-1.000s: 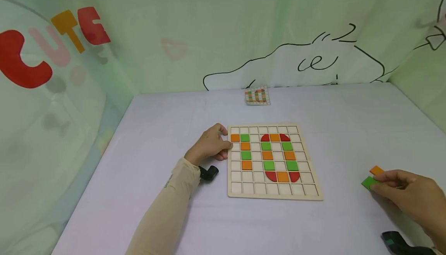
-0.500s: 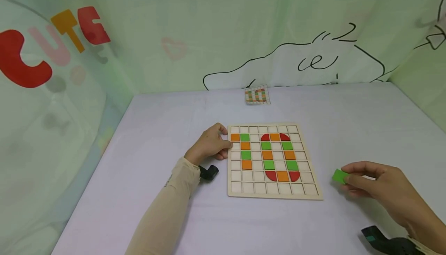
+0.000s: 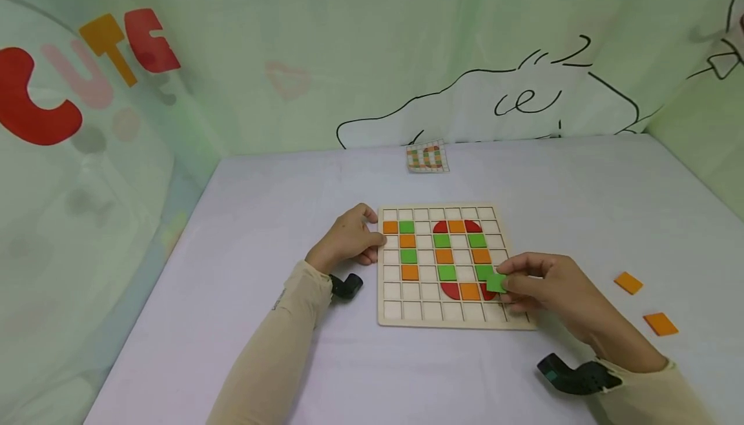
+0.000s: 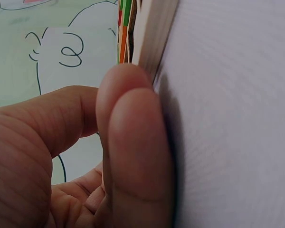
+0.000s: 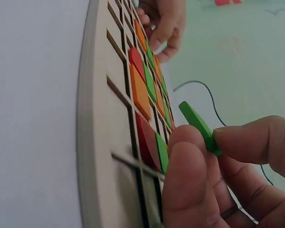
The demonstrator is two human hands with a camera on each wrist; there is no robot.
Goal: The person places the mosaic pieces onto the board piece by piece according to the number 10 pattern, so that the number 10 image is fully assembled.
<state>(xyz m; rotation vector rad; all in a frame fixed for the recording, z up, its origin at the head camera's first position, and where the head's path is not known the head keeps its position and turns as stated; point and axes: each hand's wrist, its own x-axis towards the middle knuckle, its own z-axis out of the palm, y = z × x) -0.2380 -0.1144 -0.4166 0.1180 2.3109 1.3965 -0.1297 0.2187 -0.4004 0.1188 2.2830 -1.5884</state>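
Note:
A square wooden grid board (image 3: pixel 413 320) lies on the table, with orange, green and red tiles set in some of its cells. My left hand (image 3: pixel 347 236) holds the board's left edge, its thumb at the rim. In the left wrist view, the fingertips (image 4: pixel 137 133) are right at the board's side. My right hand (image 3: pixel 552 286) pinches a green square tile (image 3: pixel 496 283) between thumb and fingers, over the board's lower right part. The right wrist view shows that green tile (image 5: pixel 198 127) tilted and raised above the board.
Two loose orange tiles, a farther one (image 3: pixel 628 282) and a nearer one (image 3: pixel 661 323), lie on the table to the right. A small pattern card (image 3: pixel 427 157) rests at the table's back edge, before a printed curtain (image 3: pixel 261 102).
My right hand has moved left from the table's right side to over the board, carrying the green tile. The orange tiles it covered now show. My left hand has stayed in place.

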